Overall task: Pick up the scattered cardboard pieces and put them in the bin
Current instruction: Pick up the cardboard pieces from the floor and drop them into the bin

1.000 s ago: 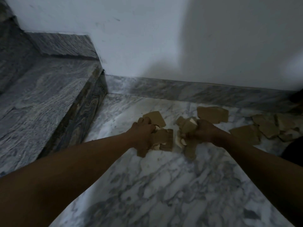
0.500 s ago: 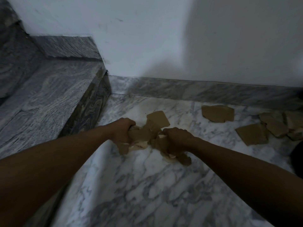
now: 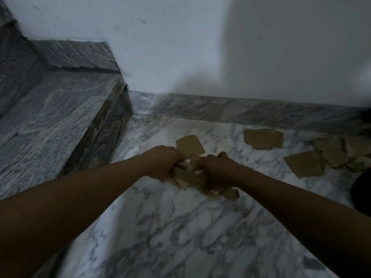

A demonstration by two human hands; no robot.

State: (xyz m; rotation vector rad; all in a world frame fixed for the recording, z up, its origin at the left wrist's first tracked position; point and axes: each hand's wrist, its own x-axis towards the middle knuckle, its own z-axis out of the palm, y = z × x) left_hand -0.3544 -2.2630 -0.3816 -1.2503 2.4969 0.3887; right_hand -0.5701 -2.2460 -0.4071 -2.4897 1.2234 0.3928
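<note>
Brown torn cardboard pieces lie on a white marble floor [image 3: 180,227]. My left hand [image 3: 162,163] and my right hand [image 3: 217,170] are closed side by side on a bunch of cardboard pieces [image 3: 187,176] pressed between them, low over the floor. One loose cardboard piece [image 3: 189,146] lies just beyond my hands. Another flat piece [image 3: 263,138] rests near the skirting, and several more pieces [image 3: 305,163] are spread at the right. No bin is in view.
A grey stone step [image 3: 52,117] rises at the left, its edge close to my left arm. A white wall [image 3: 200,47] with a marble skirting [image 3: 230,109] closes the far side. A dark object [image 3: 363,189] sits at the right edge.
Both hands have come closer together and shifted left, squeezing the gathered pieces into one bunch. The view has shifted slightly. The loose pieces at the right have not moved.
</note>
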